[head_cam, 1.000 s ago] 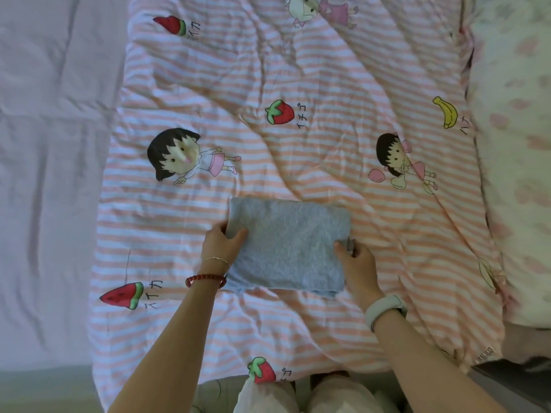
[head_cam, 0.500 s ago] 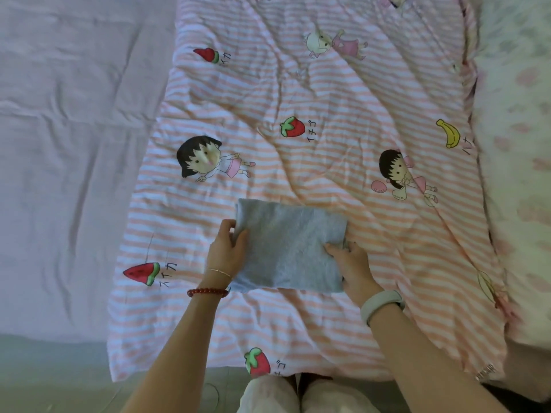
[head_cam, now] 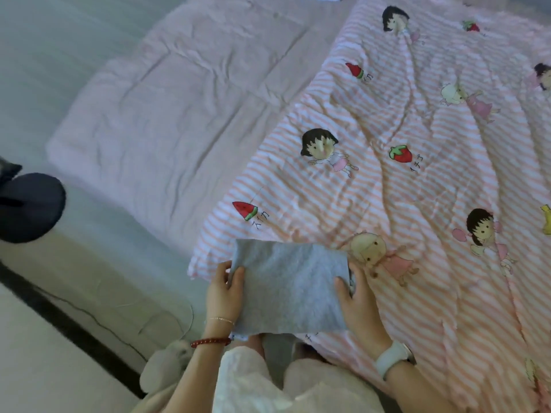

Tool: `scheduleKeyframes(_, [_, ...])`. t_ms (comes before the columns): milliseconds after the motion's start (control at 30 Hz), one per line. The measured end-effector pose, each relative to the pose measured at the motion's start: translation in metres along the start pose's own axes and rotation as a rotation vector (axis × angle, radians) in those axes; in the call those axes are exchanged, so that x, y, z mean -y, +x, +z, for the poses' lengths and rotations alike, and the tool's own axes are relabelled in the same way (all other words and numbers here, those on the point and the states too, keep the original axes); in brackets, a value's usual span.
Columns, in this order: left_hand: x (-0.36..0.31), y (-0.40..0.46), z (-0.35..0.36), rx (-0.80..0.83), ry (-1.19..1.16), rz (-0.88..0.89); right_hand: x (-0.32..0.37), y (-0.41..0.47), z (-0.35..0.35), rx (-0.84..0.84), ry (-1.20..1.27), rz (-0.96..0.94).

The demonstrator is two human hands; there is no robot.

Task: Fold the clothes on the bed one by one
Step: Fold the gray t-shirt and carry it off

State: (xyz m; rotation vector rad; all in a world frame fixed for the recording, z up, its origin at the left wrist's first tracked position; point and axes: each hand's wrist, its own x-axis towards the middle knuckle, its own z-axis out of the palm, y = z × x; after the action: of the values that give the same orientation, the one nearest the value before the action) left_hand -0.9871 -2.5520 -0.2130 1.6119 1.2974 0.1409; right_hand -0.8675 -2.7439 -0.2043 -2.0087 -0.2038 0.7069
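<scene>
A folded grey garment (head_cam: 287,289), a neat rectangle, is held at the near edge of the striped cartoon quilt (head_cam: 417,189). My left hand (head_cam: 223,293) grips its left edge with the thumb on top. My right hand (head_cam: 356,304) grips its right edge, fingers wrapped around the stacked layers. The garment's near edge hangs past the quilt, over my lap.
Plain pink bedding (head_cam: 167,114) lies left of the quilt. A dark round object (head_cam: 28,207) sits at the far left beside the bed. A black strip with a thin cable (head_cam: 74,323) runs along the pale floor. A grey plush slipper (head_cam: 162,374) is at my feet.
Both hands have drawn the folded grey garment off the middle of the quilt toward the near left edge. The view has swung left, showing the floor.
</scene>
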Motion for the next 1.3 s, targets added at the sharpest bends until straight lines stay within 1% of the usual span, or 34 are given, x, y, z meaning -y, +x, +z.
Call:
scheduleKeyframes(133, [0.022, 0.015, -0.075, -0.165, -0.05, -0.08, 0.048, 0.014, 0.071, 0.115, 0.036, 0.034])
scheduleKeyframes(200, [0.031, 0.03, -0.116, -0.228, -0.098, -0.074, 0.079, 0.025, 0.114, 0.198, 0.049, 0.034])
scheduleKeyframes(300, [0.042, 0.06, -0.182, -0.313, -0.161, -0.069, 0.128, 0.044, 0.185, 0.31, 0.001, 0.079])
scheduleKeyframes(433, [0.051, 0.109, -0.271, -0.405, -0.172, -0.07, 0.188, 0.062, 0.284, 0.323, -0.018, 0.024])
scheduleKeyframes(533, [0.051, 0.151, -0.33, -0.475, -0.177, -0.06, 0.23, 0.073, 0.352, 0.306, -0.027, -0.086])
scheduleKeyframes(600, [0.049, 0.176, -0.359, -0.509, -0.194, -0.083, 0.256, 0.082, 0.389, 0.29, -0.043, -0.137])
scheduleKeyframes(733, [0.042, 0.23, -0.401, -0.556, -0.244, -0.14, 0.299, 0.115, 0.447, 0.306, -0.049, -0.162])
scheduleKeyframes(833, [0.035, 0.273, -0.428, -0.536, -0.24, -0.158, 0.327, 0.146, 0.48, 0.317, -0.07, -0.175])
scheduleKeyframes(933, [0.024, 0.319, -0.458, -0.524, -0.223, -0.145, 0.359, 0.18, 0.514, 0.332, -0.093, -0.183])
scheduleKeyframes(1100, [0.008, 0.39, -0.515, -0.558, -0.248, -0.154, 0.418, 0.226, 0.581, 0.349, -0.138, -0.196])
scheduleKeyframes(1300, [-0.003, 0.489, -0.597, -0.571, -0.244, -0.136, 0.49, 0.271, 0.68, 0.302, -0.126, -0.252])
